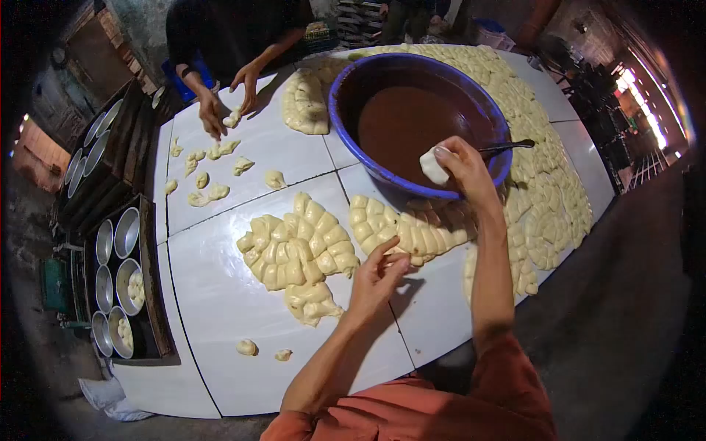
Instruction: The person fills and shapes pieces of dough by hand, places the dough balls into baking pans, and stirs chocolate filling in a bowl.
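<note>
Right hand (pixel 465 173) pinching a pale dough piece (pixel 434 166) over a blue basin (pixel 346 140), left fingers (pixel 382 259) loosely curled, partly open, at the dough mass (pixel 412 231) beside them

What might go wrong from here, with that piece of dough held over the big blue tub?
The right hand might drop the white dough piece into the brown filling. The dark handle sticks out past the tub's rim near that hand, so a bump could jolt it and splash filling onto the dough pieces alongside.

Pale dough piece (pixel 434 166), above basin (pixel 340 140)
</note>
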{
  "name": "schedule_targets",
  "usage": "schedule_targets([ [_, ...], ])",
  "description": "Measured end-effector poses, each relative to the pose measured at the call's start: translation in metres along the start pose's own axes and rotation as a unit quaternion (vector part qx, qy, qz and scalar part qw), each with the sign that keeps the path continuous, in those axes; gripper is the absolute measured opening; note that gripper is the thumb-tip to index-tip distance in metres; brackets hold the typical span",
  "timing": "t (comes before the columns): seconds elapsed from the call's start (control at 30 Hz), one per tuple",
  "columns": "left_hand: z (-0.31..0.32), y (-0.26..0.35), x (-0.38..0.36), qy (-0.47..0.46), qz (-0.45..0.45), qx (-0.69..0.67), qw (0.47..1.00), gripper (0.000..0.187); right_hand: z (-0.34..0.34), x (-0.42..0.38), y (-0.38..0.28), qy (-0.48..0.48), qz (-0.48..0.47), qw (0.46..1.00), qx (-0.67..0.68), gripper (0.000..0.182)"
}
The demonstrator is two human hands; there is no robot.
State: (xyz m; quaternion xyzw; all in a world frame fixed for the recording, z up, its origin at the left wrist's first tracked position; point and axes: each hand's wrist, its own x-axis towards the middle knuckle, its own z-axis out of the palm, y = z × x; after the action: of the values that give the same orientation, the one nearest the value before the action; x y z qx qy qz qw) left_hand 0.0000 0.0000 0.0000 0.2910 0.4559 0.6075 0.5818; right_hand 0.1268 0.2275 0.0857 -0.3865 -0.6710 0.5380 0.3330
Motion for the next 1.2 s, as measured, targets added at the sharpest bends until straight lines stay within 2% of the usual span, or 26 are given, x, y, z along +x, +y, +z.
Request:
schedule_targets([
  [0.03, -0.007, 0.002, -0.005, 0.013, -0.021, 0.02, 0.999, 0.046, -0.008, 0.015, 0.011, -0.033, 0.003, 0.998, -0.057, 0.014],
  [0.07, -0.01, 0.008, -0.012, 0.036, -0.028, 0.035, 0.998, 0.044, -0.014, 0.026, 0.02, -0.064, 0.026, 0.982, -0.173, 0.017],
  [0.1, -0.019, 0.014, 0.003, 0.045, -0.017, 0.062, 0.997, 0.045, -0.011, 0.047, 0.005, -0.104, 0.049, 0.941, -0.317, 0.021],
  [0.17, -0.031, 0.012, -0.002, 0.053, -0.024, 0.066, 0.996, 0.045, -0.012, 0.062, 0.043, -0.227, 0.057, 0.885, -0.403, 0.023],
  [0.27, -0.039, 0.013, -0.006, 0.053, -0.034, 0.082, 0.995, 0.044, -0.004, 0.057, 0.031, -0.227, 0.083, 0.917, -0.316, 0.022],
  [0.33, -0.038, 0.013, -0.004, 0.04, -0.027, 0.097, 0.994, 0.043, -0.001, 0.044, 0.011, -0.218, 0.085, 0.967, -0.103, 0.02],
  [0.37, -0.037, 0.013, -0.001, 0.032, -0.023, 0.105, 0.994, 0.043, 0.0, 0.036, -0.001, -0.207, 0.085, 0.975, 0.006, 0.019],
  [0.4, -0.034, 0.015, 0.003, 0.022, -0.018, 0.114, 0.993, 0.042, 0.004, 0.027, -0.014, -0.178, 0.091, 0.979, 0.029, 0.016],
  [0.5, -0.015, 0.024, 0.019, -0.009, -0.03, 0.018, 0.999, 0.04, 0.02, 0.006, -0.024, -0.11, 0.077, 0.982, 0.133, 0.016],
  [0.53, -0.011, 0.026, 0.025, -0.024, -0.004, 0.052, 0.998, 0.042, 0.026, -0.001, -0.025, -0.118, 0.092, 0.968, 0.2, 0.015],
  [0.67, 0.011, 0.051, 0.03, 0.001, -0.028, -0.189, 0.982, 0.045, 0.066, -0.039, -0.025, -0.084, 0.118, 0.944, 0.296, 0.011],
  [0.77, -0.009, 0.031, 0.028, -0.032, -0.059, -0.332, 0.941, 0.037, 0.09, -0.056, -0.006, -0.106, 0.111, 0.934, 0.322, 0.011],
  [0.83, -0.021, 0.034, 0.017, 0.032, -0.04, -0.3, 0.952, 0.033, 0.105, -0.07, -0.01, -0.099, 0.135, 0.937, 0.305, 0.013],
  [0.9, -0.044, 0.028, 0.009, 0.092, -0.022, -0.254, 0.963, 0.033, 0.118, -0.083, -0.007, -0.109, 0.109, 0.953, 0.261, 0.025],
  [0.97, -0.055, 0.035, -0.002, 0.171, -0.009, -0.228, 0.959, 0.028, 0.133, -0.093, -0.006, -0.143, 0.094, 0.964, 0.201, 0.05],
  [1.03, -0.072, 0.039, -0.011, 0.215, -0.001, -0.177, 0.96, 0.025, 0.152, -0.096, 0.009, -0.129, -0.083, 0.988, 0.004, 0.058],
  [1.07, -0.077, 0.042, -0.017, 0.224, -0.018, -0.167, 0.96, 0.028, 0.158, -0.103, 0.011, -0.134, -0.117, 0.981, -0.075, 0.058],
  [1.17, -0.089, 0.028, -0.024, 0.242, 0.058, -0.163, 0.955, 0.036, 0.194, -0.118, -0.004, -0.104, -0.178, 0.957, -0.204, 0.054],
  [1.2, -0.091, 0.031, -0.028, 0.238, 0.094, -0.169, 0.952, 0.039, 0.206, -0.121, -0.003, -0.068, -0.187, 0.961, -0.192, 0.042],
])
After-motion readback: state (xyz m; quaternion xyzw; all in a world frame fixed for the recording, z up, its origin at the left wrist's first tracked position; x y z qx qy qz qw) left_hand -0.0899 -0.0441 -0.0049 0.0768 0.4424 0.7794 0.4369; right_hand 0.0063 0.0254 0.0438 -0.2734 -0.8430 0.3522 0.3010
